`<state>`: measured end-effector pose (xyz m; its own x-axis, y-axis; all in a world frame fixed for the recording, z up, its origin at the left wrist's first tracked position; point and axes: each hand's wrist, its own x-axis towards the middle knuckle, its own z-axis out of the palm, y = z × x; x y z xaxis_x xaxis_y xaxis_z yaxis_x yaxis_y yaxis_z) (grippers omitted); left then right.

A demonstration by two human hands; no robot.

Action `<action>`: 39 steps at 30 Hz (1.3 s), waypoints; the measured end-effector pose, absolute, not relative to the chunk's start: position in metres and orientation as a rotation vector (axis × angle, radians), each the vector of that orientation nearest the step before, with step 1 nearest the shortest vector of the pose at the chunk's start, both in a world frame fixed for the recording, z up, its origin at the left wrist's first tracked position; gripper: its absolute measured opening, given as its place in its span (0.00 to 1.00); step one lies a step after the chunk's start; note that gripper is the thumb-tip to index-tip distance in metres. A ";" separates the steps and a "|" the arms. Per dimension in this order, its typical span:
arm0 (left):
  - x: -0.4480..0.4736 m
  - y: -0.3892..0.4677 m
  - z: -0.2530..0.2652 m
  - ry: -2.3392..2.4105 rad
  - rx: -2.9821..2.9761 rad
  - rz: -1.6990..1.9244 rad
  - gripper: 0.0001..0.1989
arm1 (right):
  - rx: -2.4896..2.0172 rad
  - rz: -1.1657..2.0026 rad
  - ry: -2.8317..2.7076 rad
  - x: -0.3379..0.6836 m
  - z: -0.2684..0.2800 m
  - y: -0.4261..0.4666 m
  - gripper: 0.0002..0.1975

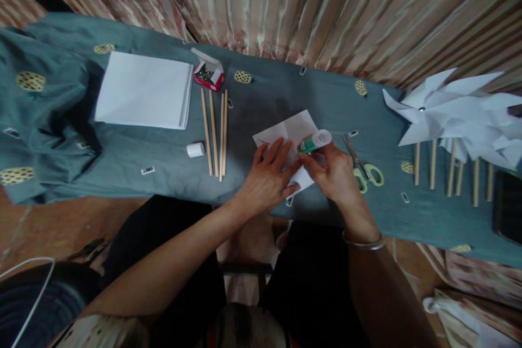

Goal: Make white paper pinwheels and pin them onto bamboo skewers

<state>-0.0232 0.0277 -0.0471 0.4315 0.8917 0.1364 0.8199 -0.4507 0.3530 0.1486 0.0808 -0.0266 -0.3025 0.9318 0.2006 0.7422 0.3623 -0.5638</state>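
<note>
Currently, the right hand (335, 169) is clamped around a glue stick (310, 142), its half-hidden tip perhaps touching the paper (294, 126) on the cloth (265, 84); the left hand (267, 178) rests on that paper, fingers apart.

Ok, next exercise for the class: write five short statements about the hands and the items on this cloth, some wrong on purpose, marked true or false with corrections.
1. The right hand holds a glue stick. True.
2. The left hand holds the scissors. False: it lies on the small paper sheet; the scissors lie on the cloth.
3. Four loose wooden sticks lie near the white cap. True.
4. The small red box is closed. False: the small red box has its lid up, showing metal pieces inside.
5. The white pinwheels are on the right-hand side of the cloth. True.
</note>
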 end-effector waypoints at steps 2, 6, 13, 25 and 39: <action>-0.023 0.028 -0.047 1.497 2.451 0.443 0.30 | -1.441 0.514 -2.137 0.149 -0.027 0.081 0.15; -0.023 0.028 -0.047 1.499 2.452 0.435 0.30 | -1.443 0.513 -2.150 0.150 -0.026 0.081 0.14; -0.023 0.028 -0.047 1.497 2.453 0.439 0.30 | -1.456 0.521 -2.152 0.150 -0.025 0.080 0.13; -0.022 0.027 -0.047 1.498 2.457 0.430 0.30 | -1.449 0.522 -2.188 0.148 -0.024 0.079 0.11; -0.022 0.028 -0.048 1.494 2.425 0.443 0.31 | -1.419 0.503 -2.168 0.143 -0.028 0.079 0.13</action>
<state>-0.0223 0.0279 -0.0475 0.4253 0.8968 0.1217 0.8180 -0.4385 0.3723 0.1431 0.0788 -0.0280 -0.3341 0.9203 0.2033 0.7368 0.3896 -0.5525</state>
